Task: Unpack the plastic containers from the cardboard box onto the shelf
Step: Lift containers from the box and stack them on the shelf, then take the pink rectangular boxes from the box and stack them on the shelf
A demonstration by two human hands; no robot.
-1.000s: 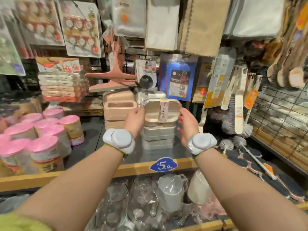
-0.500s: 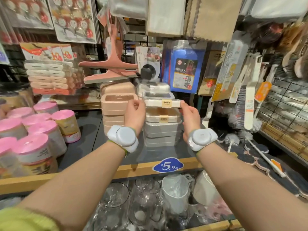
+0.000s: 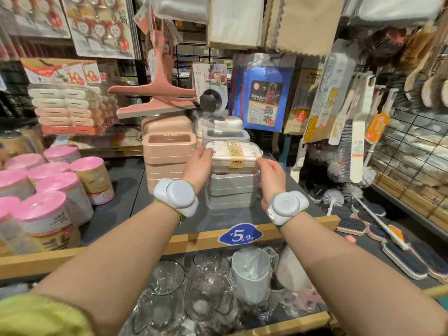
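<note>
**Stacking soap-box style containers, almost down on the pile**

While both hands are on it, the beige container (image 3: 234, 154) sits level right over the grey stack (image 3: 233, 190) toward the far side of the shelf (image 3: 121, 209). Left hand (image 3: 198, 166) grips the left short end, right hand (image 3: 271, 174) grips the right short end, fingers curled round the edges. So the long axis runs left to right, straight across between the two hands, with a paper band wrapped round the middle.

Can't quite tell if it's already resting on the grey stack or hanging just above it; the hands cover the seam. Either way it looks lined up, same footprint, same orientation. Next thing is probably just letting go, and both hands are equally near, so neither has to lead.

Just to the left is the pink stack (image 3: 168, 161), close beside the left hand. Another grey container (image 3: 226, 135) stands right behind the beige one. No cardboard box in view from here.
</note>
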